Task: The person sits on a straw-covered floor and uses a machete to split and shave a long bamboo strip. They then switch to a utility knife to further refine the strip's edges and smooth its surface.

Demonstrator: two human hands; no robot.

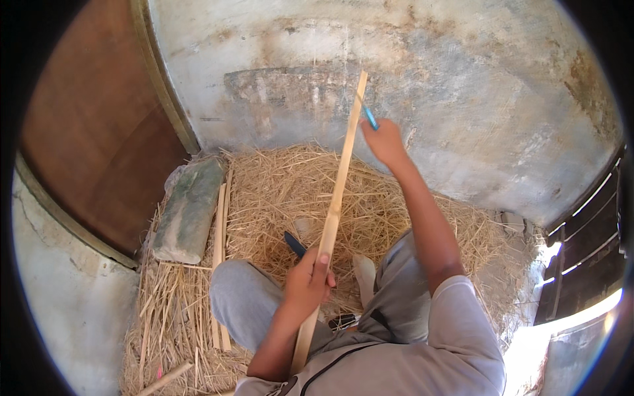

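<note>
A long, pale bamboo strip slants up and away from my lap, its far end in front of the wall. My left hand is wrapped round its lower part, with the thumb lying on top. Out near the far end, my stretched right hand is closed on a slim tool with a light-blue handle. The tool's thin tip reaches the strip, or crosses just by it; whether it is a blade cannot be made out. A dark, flat, pointed thing shows beyond my left hand, its lower end hidden.
Straw and shavings cover the floor around my crossed legs. At the left lies a greenish stone block, with narrow strips alongside. A stained wall rises ahead, a brown door stands at left, and dark slats at right.
</note>
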